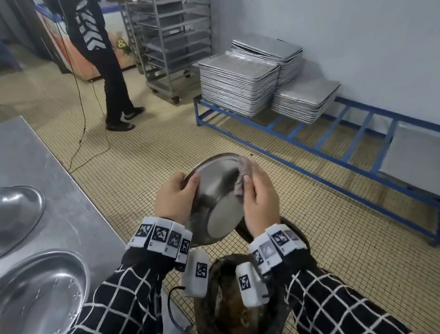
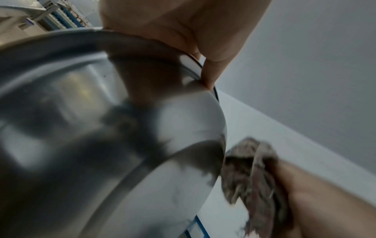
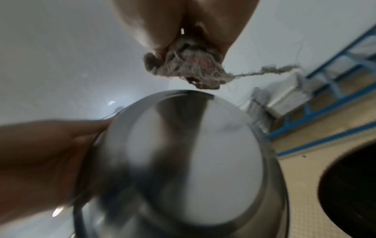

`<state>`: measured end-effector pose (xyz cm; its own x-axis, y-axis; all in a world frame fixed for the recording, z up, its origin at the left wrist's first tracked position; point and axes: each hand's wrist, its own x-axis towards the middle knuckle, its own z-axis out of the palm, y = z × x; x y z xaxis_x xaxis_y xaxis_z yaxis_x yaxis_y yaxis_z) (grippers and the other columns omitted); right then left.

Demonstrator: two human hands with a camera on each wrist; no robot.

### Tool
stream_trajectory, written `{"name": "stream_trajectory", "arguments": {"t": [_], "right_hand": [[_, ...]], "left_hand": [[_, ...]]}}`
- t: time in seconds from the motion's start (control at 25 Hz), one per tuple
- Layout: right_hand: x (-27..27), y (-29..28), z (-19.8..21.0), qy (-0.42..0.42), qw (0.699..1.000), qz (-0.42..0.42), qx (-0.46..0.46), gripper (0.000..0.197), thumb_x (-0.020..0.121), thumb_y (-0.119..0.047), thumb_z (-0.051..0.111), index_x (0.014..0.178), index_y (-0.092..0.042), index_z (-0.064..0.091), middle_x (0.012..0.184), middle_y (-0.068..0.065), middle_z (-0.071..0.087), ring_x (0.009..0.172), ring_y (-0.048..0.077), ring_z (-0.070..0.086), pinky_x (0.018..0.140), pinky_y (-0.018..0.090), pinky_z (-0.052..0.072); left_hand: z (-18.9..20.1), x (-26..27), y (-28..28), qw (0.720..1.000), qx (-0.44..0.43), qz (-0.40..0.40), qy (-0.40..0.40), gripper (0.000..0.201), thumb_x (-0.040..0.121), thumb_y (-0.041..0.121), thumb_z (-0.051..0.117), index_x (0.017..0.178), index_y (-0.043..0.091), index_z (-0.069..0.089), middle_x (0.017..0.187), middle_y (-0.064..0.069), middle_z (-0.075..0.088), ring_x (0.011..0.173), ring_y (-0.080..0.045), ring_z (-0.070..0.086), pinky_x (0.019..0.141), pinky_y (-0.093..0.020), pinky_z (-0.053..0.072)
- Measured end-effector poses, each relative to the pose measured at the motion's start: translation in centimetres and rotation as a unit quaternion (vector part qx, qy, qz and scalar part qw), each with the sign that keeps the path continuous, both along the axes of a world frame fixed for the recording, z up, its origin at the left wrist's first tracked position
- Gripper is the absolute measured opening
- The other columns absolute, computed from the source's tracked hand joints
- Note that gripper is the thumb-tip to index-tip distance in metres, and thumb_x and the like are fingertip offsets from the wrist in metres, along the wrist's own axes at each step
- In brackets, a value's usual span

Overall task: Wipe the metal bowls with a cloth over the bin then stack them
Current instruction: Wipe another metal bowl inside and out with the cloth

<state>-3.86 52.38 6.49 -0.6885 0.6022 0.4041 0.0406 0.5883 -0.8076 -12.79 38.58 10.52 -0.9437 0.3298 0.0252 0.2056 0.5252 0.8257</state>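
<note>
Left hand (image 1: 175, 197) grips the bowl (image 1: 216, 193) by its rim, thumb inside and fingers curled behind, at the centre of the head view. Its mouth is tipped away from the person and its flat base faces down and back, toward the bin (image 1: 253, 315) at the bottom centre of that frame. Right hand (image 1: 259, 198) is closed round a bunched grey cloth (image 1: 241, 183), pinching it against the bowl's right-hand rim and outer wall.

What the next wipe turns on, as I judge it, is that the cloth sits at the right edge of the bowl, so bare metal lies leftward and downward from it across the wall and base. In the right wrist view the cloth (image 3: 187, 70) hangs just above the top rim of the bowl (image 3: 193, 145), touching or nearly so; I cannot tell which. A frayed thread trails off to the right. In the left wrist view the cloth (image 2: 250, 173) sits just beside the bowl's lower right edge.

Two more bowls (image 1: 26, 303) rest on the counter (image 1: 41, 169) at the left of the head view, so stacking has some way to go. Another person (image 1: 96, 44) stands at the upper left.
</note>
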Motion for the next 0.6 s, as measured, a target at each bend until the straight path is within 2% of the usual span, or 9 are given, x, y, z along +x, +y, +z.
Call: {"name": "stream_trajectory", "arguments": {"t": [0.08, 0.12, 0.16, 0.24, 0.32, 0.44, 0.52, 0.56, 0.6], "right_hand": [[-0.4, -1.8, -0.1, -0.034, 0.991, 0.046, 0.123, 0.045, 0.1, -0.037, 0.033, 0.144, -0.025, 0.039, 0.153, -0.003, 0.031, 0.143, 0.016, 0.023, 0.114, 0.034, 0.024], [-0.8, -2.0, -0.4, -0.054, 0.985, 0.046, 0.154, 0.048, 0.1, -0.039, 0.03, 0.146, -0.027, 0.034, 0.156, -0.004, 0.025, 0.145, 0.017, 0.014, 0.117, 0.037, 0.018], [-1.1, -1.8, -0.3, -0.06, 0.986, 0.032, 0.149, 0.05, 0.1, -0.042, 0.028, 0.147, -0.028, 0.03, 0.157, -0.005, 0.021, 0.146, 0.017, 0.011, 0.117, 0.04, 0.017], [-1.5, -0.4, 0.0, -0.038, 0.999, -0.024, 0.03, 0.049, 0.1, -0.042, 0.026, 0.147, -0.026, 0.029, 0.155, -0.004, 0.023, 0.143, 0.019, 0.021, 0.113, 0.044, 0.031], [-1.1, 1.3, 0.5, -0.023, 0.986, -0.088, -0.142, 0.046, 0.102, -0.038, 0.027, 0.144, -0.022, 0.035, 0.15, 0.001, 0.031, 0.133, 0.022, 0.039, 0.102, 0.041, 0.043], [-0.1, 3.5, -1.5, -0.016, 0.939, -0.113, -0.325, 0.042, 0.102, -0.04, 0.027, 0.137, -0.025, 0.044, 0.133, -0.001, 0.049, 0.116, 0.018, 0.049, 0.097, 0.032, 0.039], [0.4, 4.5, -2.8, -0.023, 0.894, -0.111, -0.434, 0.042, 0.098, -0.05, 0.031, 0.128, -0.028, 0.05, 0.125, 0.001, 0.056, 0.112, 0.024, 0.055, 0.1, 0.039, 0.042], [0.9, 4.9, -3.1, -0.027, 0.887, -0.12, -0.445, 0.039, 0.097, -0.05, 0.034, 0.122, -0.028, 0.053, 0.115, 0.001, 0.061, 0.109, 0.026, 0.057, 0.099, 0.041, 0.044], [1.3, 5.1, -3.0, -0.027, 0.895, -0.121, -0.428, 0.031, 0.098, -0.048, 0.038, 0.115, -0.028, 0.056, 0.104, -0.004, 0.062, 0.106, 0.024, 0.057, 0.097, 0.039, 0.044]], "left_hand": [[0.1, 0.3, 0.2, 1.0, 0.013, -0.011, 0.005, 0.036, 0.095, 0.043, 0.05, 0.085, 0.009, 0.06, 0.079, -0.008, 0.064, 0.072, -0.023, 0.059, 0.066, -0.036, 0.049], [0.2, 0.5, 0.3, 0.999, 0.024, -0.019, 0.016, 0.035, 0.095, 0.041, 0.051, 0.082, 0.011, 0.06, 0.076, -0.007, 0.063, 0.07, -0.022, 0.058, 0.064, -0.034, 0.047], [0.3, 0.7, 0.3, 0.999, 0.039, -0.026, 0.021, 0.032, 0.095, 0.04, 0.052, 0.079, 0.014, 0.06, 0.073, -0.004, 0.062, 0.068, -0.02, 0.057, 0.061, -0.032, 0.046], [0.4, 0.8, 0.2, 0.994, 0.105, -0.028, -0.012, 0.027, 0.094, 0.038, 0.055, 0.074, 0.02, 0.06, 0.07, 0.001, 0.063, 0.066, -0.016, 0.058, 0.06, -0.028, 0.049], [0.6, 0.8, 0.0, 0.978, 0.191, -0.02, -0.08, 0.025, 0.093, 0.034, 0.058, 0.073, 0.019, 0.062, 0.065, 0.003, 0.065, 0.062, -0.013, 0.061, 0.061, -0.025, 0.053], [0.6, 0.5, -0.1, 0.955, 0.26, -0.01, -0.141, 0.028, 0.089, 0.033, 0.063, 0.069, 0.013, 0.062, 0.06, 0.0, 0.063, 0.057, -0.014, 0.06, 0.056, -0.022, 0.053], [0.1, 0.2, -0.1, 0.949, 0.269, 0.014, -0.162, 0.032, 0.087, 0.036, 0.065, 0.076, 0.006, 0.065, 0.069, -0.006, 0.065, 0.062, -0.017, 0.061, 0.058, -0.023, 0.053], [-0.3, 0.1, -0.2, 0.949, 0.264, 0.026, -0.17, 0.034, 0.086, 0.037, 0.065, 0.08, 0.004, 0.066, 0.072, -0.007, 0.066, 0.065, -0.019, 0.063, 0.059, -0.024, 0.054], [-0.8, -0.1, -0.4, 0.95, 0.256, 0.034, -0.172, 0.033, 0.087, 0.039, 0.065, 0.084, 0.006, 0.068, 0.075, -0.006, 0.068, 0.068, -0.019, 0.065, 0.059, -0.025, 0.053]]}}
